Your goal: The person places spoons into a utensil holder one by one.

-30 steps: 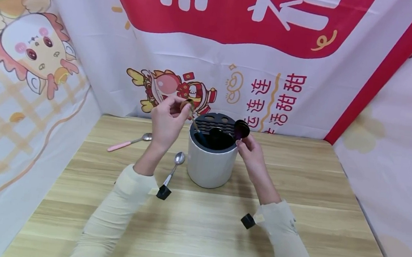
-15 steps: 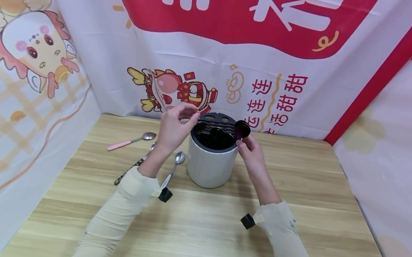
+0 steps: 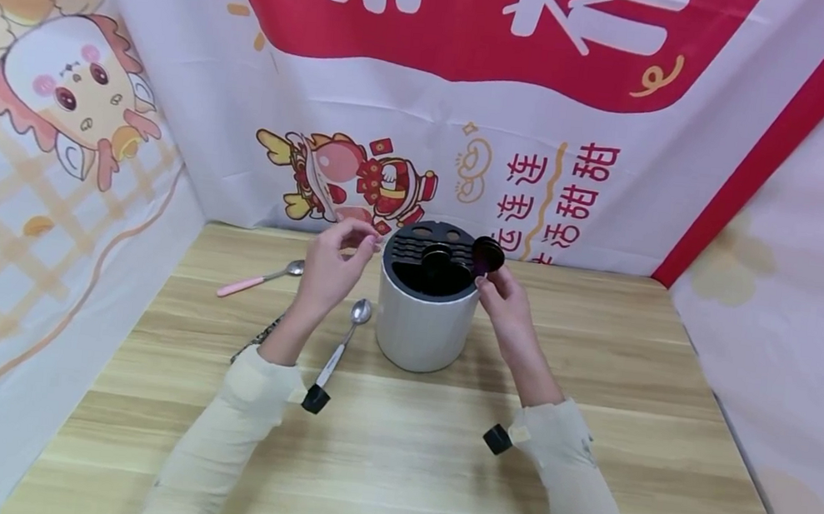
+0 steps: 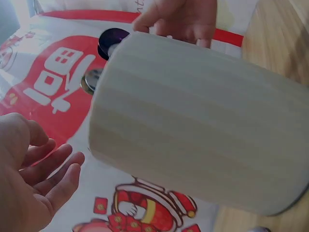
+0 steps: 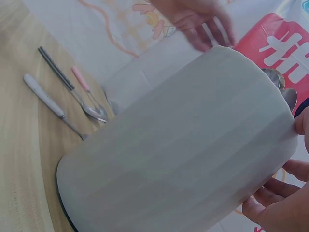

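A white round utensil holder (image 3: 422,333) with a dark slotted top stands upright in the head view. Spoons lean in it with their bowls up: a dark purple spoon (image 3: 487,255) at the right rim and a dark-looking spoon (image 3: 437,253) near the middle. My right hand (image 3: 506,307) grips the holder at its right rim, thumb at the edge and fingers along the outer wall in the right wrist view. Just left of the holder, my left hand (image 3: 331,269) hangs with loosely bent fingers and holds nothing. In the left wrist view a gap separates it from the holder.
Left of the holder, a pink-handled spoon (image 3: 259,279), a white-handled spoon (image 3: 342,346) and a spoon with a dark patterned handle (image 5: 58,70) lie on the wooden table (image 3: 419,476). My left wrist partly covers the patterned one in the head view. Printed cloth (image 3: 438,151) hangs behind.
My left hand has let go of a gold-bowled spoon with a dark handle, lowered into the holder, and has drawn back to the left. My right hand has stayed at the rim.
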Motion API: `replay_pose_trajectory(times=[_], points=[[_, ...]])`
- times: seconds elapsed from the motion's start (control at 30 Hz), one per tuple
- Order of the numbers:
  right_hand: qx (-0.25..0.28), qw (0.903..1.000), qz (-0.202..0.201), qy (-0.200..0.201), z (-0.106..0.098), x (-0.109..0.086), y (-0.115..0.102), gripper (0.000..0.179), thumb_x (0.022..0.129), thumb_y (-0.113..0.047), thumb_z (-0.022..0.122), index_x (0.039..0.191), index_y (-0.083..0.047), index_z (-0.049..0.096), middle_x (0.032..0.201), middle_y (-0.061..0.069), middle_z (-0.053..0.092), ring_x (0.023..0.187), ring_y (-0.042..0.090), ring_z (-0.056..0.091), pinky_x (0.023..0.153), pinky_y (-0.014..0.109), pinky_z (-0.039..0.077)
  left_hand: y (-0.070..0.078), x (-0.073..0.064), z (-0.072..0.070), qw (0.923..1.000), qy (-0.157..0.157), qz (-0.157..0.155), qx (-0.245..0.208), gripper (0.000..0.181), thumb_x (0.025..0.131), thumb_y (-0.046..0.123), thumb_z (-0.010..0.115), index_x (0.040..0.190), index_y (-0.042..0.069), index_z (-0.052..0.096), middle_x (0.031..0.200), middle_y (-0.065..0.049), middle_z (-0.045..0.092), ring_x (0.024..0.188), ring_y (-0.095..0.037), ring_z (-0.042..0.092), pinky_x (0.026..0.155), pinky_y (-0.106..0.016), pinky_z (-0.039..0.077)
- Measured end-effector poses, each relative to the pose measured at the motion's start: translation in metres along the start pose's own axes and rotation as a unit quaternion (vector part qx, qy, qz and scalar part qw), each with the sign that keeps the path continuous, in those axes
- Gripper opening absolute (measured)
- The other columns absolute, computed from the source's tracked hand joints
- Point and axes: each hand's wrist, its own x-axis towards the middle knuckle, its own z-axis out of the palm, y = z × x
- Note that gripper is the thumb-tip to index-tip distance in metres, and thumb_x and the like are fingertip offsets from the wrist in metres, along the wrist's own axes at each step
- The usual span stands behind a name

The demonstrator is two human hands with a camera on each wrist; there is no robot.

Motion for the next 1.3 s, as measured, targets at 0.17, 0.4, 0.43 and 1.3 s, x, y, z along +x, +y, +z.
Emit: replay_pose_trajectory(times=[0.17, 0.4, 0.43, 1.3], points=[[0.007, 0.9999, -0.007, -0.003, 0.001, 0.001, 0.0, 0.045, 0.099, -0.012, 0.049, 0.143, -0.006, 0.049, 0.145, 0.014, 0.052, 0.12, 0.01, 0.049, 0.118, 0.041, 0.039, -0.027, -0.012, -0.008, 0.9966, -0.053, -0.046, 0.044, 0.017, 0.096, 0.009, 0.059, 0.107, 0.003, 0.069, 0.106, -0.015, 0.073, 0.098, -0.029, 0.07, 0.087, -0.042, 0.061], [0.012, 0.9999, -0.003, -0.004, 0.001, 0.001, 0.0, 0.047, 0.099, -0.012, 0.048, 0.145, -0.005, 0.047, 0.148, 0.015, 0.049, 0.123, 0.012, 0.048, 0.118, 0.042, 0.038, -0.067, -0.033, -0.013, 0.9817, -0.117, -0.113, 0.099, 0.02, 0.093, 0.007, 0.059, 0.111, 0.003, 0.068, 0.111, -0.017, 0.072, 0.102, -0.032, 0.069, 0.089, -0.046, 0.058], [0.014, 0.9999, -0.001, -0.003, 0.001, 0.001, 0.0, 0.046, 0.099, -0.011, 0.049, 0.145, -0.005, 0.047, 0.148, 0.015, 0.049, 0.123, 0.012, 0.048, 0.118, 0.042, 0.038, -0.072, -0.036, -0.013, 0.9801, -0.123, -0.116, 0.104, 0.02, 0.093, 0.007, 0.059, 0.111, 0.003, 0.067, 0.112, -0.018, 0.071, 0.102, -0.032, 0.069, 0.09, -0.046, 0.058], [0.004, 1.0, 0.006, 0.004, 0.001, 0.002, 0.002, 0.044, 0.099, -0.013, 0.049, 0.142, -0.005, 0.049, 0.139, 0.012, 0.053, 0.112, 0.007, 0.051, 0.117, 0.041, 0.04, -0.123, -0.07, 0.013, 0.9233, -0.217, -0.153, 0.278, 0.045, 0.082, 0.015, 0.079, 0.121, 0.0, 0.062, 0.097, -0.011, 0.063, 0.082, -0.022, 0.059, 0.071, -0.032, 0.055]])
